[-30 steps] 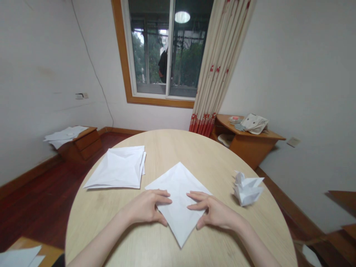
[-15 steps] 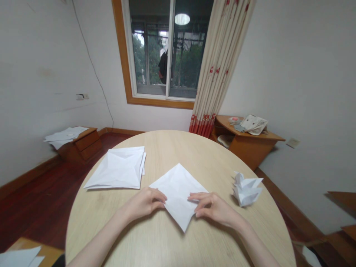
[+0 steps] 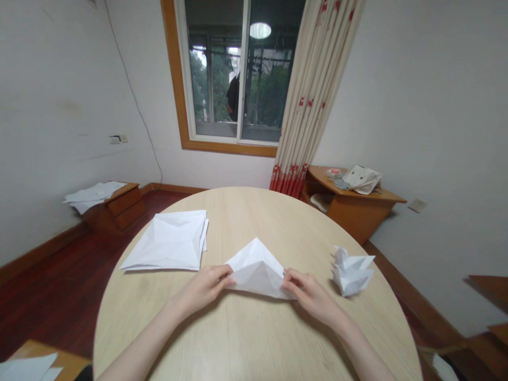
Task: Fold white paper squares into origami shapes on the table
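A white sheet of paper (image 3: 257, 272) lies near the middle of the round table, its near half bent up and over toward the far corner. My left hand (image 3: 214, 283) pinches the sheet's left side between thumb and fingers. On the opposite side, my right hand (image 3: 304, 288) is closed on the paper's right edge. Left of the sheet rests a stack of creased white paper squares (image 3: 169, 241). Folded white paper pieces (image 3: 352, 271) stand bunched together to the right.
The pale wooden round table (image 3: 246, 344) fills the foreground. Beyond it are a low drawer cabinet (image 3: 127, 206) with papers at left and a corner desk (image 3: 353, 211) with a cloth bag at right. A curtain (image 3: 309, 106) hangs beside the window.
The sheet lay flat as a diamond with its near corner toward me. That corner has been lifted and folded away from me, and both hands now pinch the sides.
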`<state>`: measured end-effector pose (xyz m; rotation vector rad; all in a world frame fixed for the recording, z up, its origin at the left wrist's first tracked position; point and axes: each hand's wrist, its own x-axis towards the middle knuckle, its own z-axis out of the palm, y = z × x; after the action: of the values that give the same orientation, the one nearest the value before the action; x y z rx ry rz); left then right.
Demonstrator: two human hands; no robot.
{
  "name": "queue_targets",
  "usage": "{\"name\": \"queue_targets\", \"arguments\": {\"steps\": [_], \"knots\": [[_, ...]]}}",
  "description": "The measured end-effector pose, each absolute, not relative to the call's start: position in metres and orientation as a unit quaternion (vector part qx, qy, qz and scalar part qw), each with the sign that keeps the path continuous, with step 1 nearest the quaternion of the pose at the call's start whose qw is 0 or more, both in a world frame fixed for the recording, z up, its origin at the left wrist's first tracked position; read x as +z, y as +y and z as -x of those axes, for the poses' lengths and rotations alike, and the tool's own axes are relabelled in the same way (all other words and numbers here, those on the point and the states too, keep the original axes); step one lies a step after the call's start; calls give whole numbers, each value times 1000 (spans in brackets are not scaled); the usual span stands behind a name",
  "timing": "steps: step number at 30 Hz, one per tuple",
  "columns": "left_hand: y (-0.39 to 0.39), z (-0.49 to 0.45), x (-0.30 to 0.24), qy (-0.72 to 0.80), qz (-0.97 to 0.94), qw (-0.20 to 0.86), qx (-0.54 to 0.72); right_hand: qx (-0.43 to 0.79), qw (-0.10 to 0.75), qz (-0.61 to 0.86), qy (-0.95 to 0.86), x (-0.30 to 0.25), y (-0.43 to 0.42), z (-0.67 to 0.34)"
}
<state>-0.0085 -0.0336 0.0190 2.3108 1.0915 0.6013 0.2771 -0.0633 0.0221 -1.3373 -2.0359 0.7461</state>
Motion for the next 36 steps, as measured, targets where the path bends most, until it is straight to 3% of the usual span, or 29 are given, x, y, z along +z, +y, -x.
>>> {"name": "queue_targets", "arguments": {"steps": [17, 21, 26, 31, 36], "knots": [[-37, 0, 17, 447, -831, 229, 236, 160, 282, 558, -764, 11, -56, -269], [-39, -4, 5, 407, -842, 144, 324, 135, 293, 558, -765, 5, -56, -266], [-46, -14, -2, 361, -856, 24, 369, 52, 368, 540, -755, -5, -56, -259], [-52, -23, -3, 327, -882, -26, 339, -44, 425, 492, -758, -8, -62, -248], [-53, -29, -6, 350, -889, -35, 293, -106, 410, 417, -804, -7, -69, -239]]}}
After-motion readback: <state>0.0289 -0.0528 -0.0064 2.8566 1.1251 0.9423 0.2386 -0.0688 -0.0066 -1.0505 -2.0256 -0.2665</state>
